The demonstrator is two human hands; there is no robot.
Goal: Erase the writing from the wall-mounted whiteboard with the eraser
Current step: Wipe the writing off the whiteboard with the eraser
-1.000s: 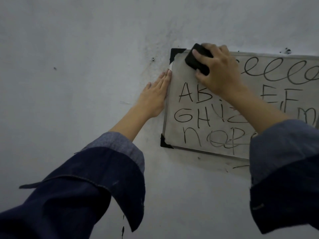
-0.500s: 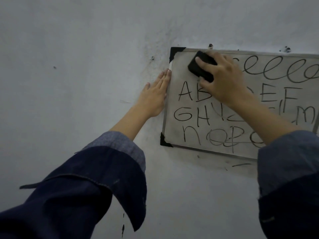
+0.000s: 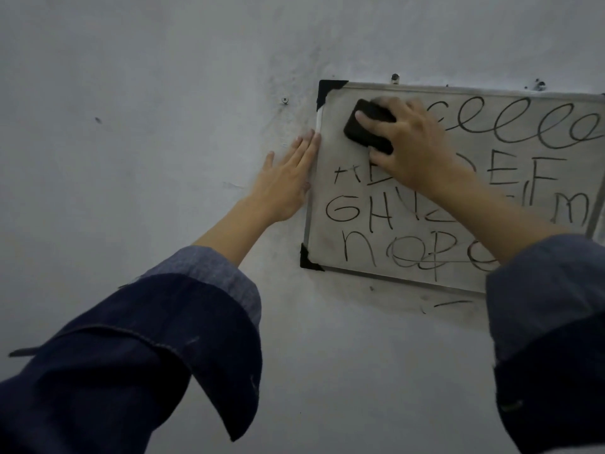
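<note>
1. While the eraser (image 3: 368, 131) is pressed flat against the whiteboard (image 3: 330, 231) near its upper left corner, it is gripped by the right hand (image 3: 412, 149), fingers (image 3: 376, 121) curled over its top and thumb clamped on its lower edge.
2. The left hand (image 3: 284, 181) is laid open and flat on the wall (image 3: 147, 142), holding nothing, its fingers touching the board's left frame edge.
3. Writing (image 3: 360, 211) is noted below and to the right of the gripping fingers: a row of loops, then three rows of letters. Most of the task is judged to remain; only the patch around the eraser looks clear, and the "A" just below appears partly smudged.
4. Risk: the board seems to hang from a single screw (image 3: 395, 78) above the fingers; hard sideways strokes could swing or unhook it if the left hand is lifted.
5. Risk: ink may be smeared rather than lifted if pressure is uneven.
6. Risk: strokes overrunning the frame could mark the wall.
7. Materials: eraser black, block-shaped with rounded corners, apparently soft; board smooth, greyed, thin metal frame, black corner caps (image 3: 329, 90); wall matt, scuffed; sleeves (image 3: 147, 355) dark denim, cuffs turned back.
</note>
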